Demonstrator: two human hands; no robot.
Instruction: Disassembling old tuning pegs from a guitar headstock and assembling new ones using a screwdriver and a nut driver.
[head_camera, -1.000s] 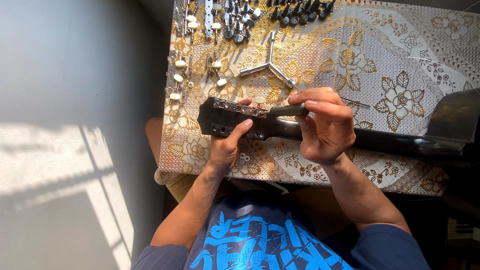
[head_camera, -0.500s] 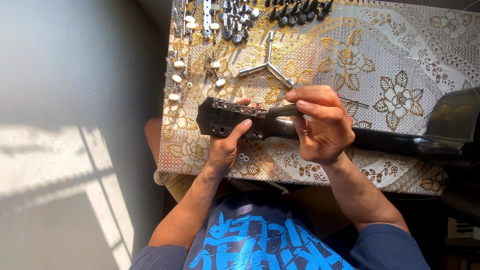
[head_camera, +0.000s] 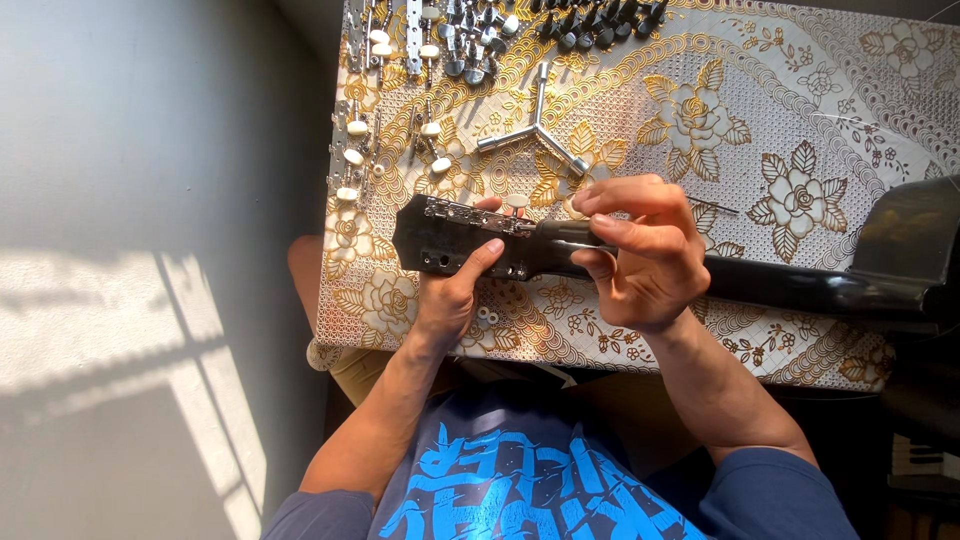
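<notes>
Guitar headstock (head_camera: 440, 240), black with a metal tuner strip along its far side, lies flat near the table's (head_camera: 880, 120) left front corner, neck (head_camera: 800, 290) running right along the front edge. My left hand (head_camera: 450, 300) braces it from below, thumb pressed on its face, fingers curled round the near side. My right hand (head_camera: 640, 255) pinches a dark-handled screwdriver (head_camera: 565, 232), tip at the tuner strip. I judge the wood stiff and fairly heavy, its gloss slippery, the small tuners delicate; the neck is the safest grip. Beyond sits a three-armed wrench (head_camera: 535, 125); loose tuning pegs (head_camera: 400, 60) crowd the far left corner. Gold floral cloth covers the table; sunlit floor (head_camera: 130, 330) lies left.
</notes>
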